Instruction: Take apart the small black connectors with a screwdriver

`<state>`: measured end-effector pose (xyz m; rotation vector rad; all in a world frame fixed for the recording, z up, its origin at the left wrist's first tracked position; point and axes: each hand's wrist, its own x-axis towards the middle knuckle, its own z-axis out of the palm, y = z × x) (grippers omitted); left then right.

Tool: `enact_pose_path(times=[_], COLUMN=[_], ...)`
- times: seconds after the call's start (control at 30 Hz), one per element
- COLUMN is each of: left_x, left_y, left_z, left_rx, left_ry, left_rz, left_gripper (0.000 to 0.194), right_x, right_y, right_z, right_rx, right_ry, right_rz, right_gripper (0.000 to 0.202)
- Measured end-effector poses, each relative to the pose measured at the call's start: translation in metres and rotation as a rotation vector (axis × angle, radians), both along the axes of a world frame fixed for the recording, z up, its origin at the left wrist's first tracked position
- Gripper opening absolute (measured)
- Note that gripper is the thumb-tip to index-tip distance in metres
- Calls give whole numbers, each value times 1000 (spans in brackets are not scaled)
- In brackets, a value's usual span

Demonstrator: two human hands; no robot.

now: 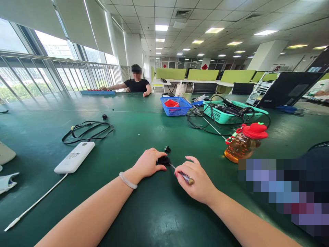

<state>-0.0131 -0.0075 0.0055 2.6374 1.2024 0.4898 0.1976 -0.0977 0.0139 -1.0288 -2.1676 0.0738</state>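
My left hand (149, 163), with a pale bangle at the wrist, pinches a small black part (163, 161) against the green tabletop. Its finer details are too small to make out. In my right hand (194, 180) is a screwdriver-like tool (186, 177) with a brownish handle. The thin metal shaft points left, and its tip meets the right side of the black part. Just beyond the part lies another small black piece (167, 149), touched by neither hand.
On the green table (128, 206) are a white power bank (75, 157), a looped black cable (88, 132), a blue basket (176, 107), a teal basket of cables (228, 115) and a red-lidded bottle (241, 144). A person (137, 84) sits across.
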Motion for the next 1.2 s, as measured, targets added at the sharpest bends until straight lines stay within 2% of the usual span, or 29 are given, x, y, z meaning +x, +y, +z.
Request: enact_pose_path(times=[0.17, 0.3, 0.43, 0.53, 0.63, 0.73, 0.87, 1.03, 1.2], left_x=[1, 0, -2, -2, -2, -1, 0, 1, 0], left_y=[0, 0, 0, 0, 0, -1, -1, -1, -3], left_z=[-1, 1, 2, 1, -1, -1, 0, 0, 0], left_rx=[-17, -40, -80, -84, -81, -77, -68, -78, -80], left_ry=[0, -6, -17, -29, -35, -19, -7, -7, -24], left_rz=[-42, -73, -85, -82, -71, -79, -116, -139, -141], left_gripper=[53, 56, 57, 54, 51, 49, 50, 47, 46], right_x=[0, -3, 0, 5, 8, 6, -1, -10, -11], right_y=[-2, -2, 2, 5, 6, 4, 2, 0, -2], right_z=[3, 3, 2, 2, 1, 0, -2, -7, -4], right_rx=[3, -51, -138, -221, -251, -180, -73, -1, 39], right_ry=[-11, -33, 33, 133, 207, 197, 69, -67, -35], right_rz=[57, 56, 52, -1, -76, -35, 61, 53, 29], right_gripper=[12, 13, 14, 17, 11, 5, 7, 5, 4])
